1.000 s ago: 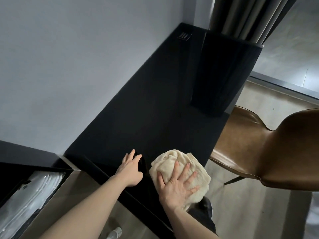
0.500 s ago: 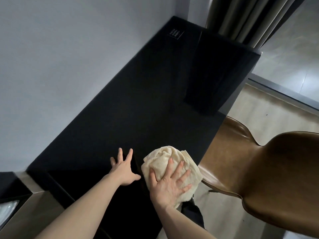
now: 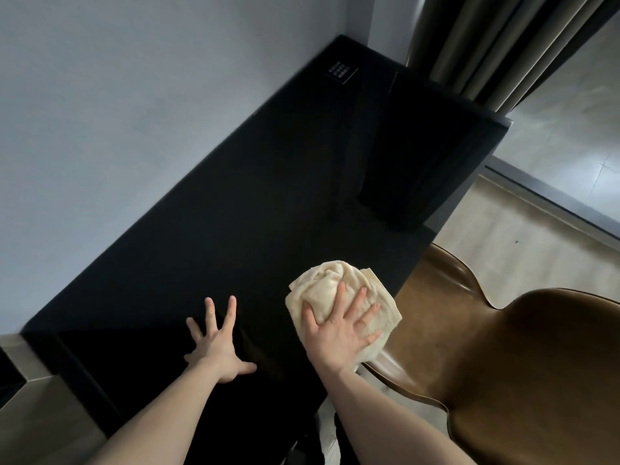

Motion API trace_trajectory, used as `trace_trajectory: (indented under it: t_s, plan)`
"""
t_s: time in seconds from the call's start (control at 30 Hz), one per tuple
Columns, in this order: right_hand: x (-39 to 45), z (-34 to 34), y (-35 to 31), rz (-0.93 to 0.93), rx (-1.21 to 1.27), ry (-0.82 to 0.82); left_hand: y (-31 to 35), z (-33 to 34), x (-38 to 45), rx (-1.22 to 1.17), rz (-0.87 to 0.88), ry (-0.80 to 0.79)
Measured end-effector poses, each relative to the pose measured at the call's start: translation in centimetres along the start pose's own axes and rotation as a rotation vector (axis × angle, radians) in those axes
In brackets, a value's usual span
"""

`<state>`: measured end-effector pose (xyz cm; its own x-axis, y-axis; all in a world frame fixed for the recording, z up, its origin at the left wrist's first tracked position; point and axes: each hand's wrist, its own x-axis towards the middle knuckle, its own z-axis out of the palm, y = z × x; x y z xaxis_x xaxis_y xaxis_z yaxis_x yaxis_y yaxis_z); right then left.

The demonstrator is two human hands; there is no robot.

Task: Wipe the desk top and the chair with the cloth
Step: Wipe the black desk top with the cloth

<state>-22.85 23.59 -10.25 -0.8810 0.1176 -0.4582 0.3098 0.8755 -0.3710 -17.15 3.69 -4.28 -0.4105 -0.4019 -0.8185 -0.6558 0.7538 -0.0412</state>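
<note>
The black desk top (image 3: 255, 203) runs from the near left to the far corner along the wall. A crumpled cream cloth (image 3: 332, 283) lies on its near right edge, beside the chair. My right hand (image 3: 339, 327) presses flat on the cloth with fingers spread over it. Flat on the bare desk to the left of the cloth rests my left hand (image 3: 218, 344), fingers wide apart, holding nothing. The brown leather chair (image 3: 523, 370) stands right of the desk, its seat partly tucked under the desk edge.
A tall black panel (image 3: 429, 156) stands on the desk's far right. A small socket plate (image 3: 340, 71) sits in the far corner. Curtains (image 3: 496, 45) hang behind. A grey ledge (image 3: 30, 360) adjoins the desk at the near left. Pale floor lies to the right.
The view has shifted forward along the desk. My right hand has pushed the cloth a little farther up the desk, and my left hand's fingers have spread wider.
</note>
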Motion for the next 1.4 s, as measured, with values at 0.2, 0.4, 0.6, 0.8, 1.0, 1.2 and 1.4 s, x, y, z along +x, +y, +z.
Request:
trace_trajectory:
  t_s: [0.2, 0.4, 0.6, 0.8, 1.0, 1.2, 1.4]
  plan:
    - [-0.2, -0.6, 0.7, -0.039, -0.008, -0.010, 0.0, -0.2, -1.2, -0.040, 0.017, 0.057]
    - [-0.5, -2.1, 1.1, -0.091, 0.027, -0.113, 0.8, -0.2, -1.4, -0.009, 0.027, 0.119]
    - [-0.1, -2.8, 1.3, -0.098, 0.014, -0.133, 1.9, 0.2, -0.9, 0.054, -0.005, 0.146]
    - [3.2, -4.8, 2.2, -0.132, 0.003, -0.144, 4.5, -0.5, -0.6, 0.028, -0.045, 0.168]
    - [7.0, -8.4, 3.4, -0.232, 0.093, -0.231, 11.8, 0.3, -2.5, 0.010, 0.230, 0.488]
    - [4.7, -13.1, 16.7, -0.409, -0.190, -0.145, 18.2, 4.6, -6.0, 0.044, 0.508, 0.437]
    - [4.1, -16.1, 28.5, -0.062, -0.865, -0.621, 19.3, 7.1, -7.4, 0.090, 0.433, 0.339]
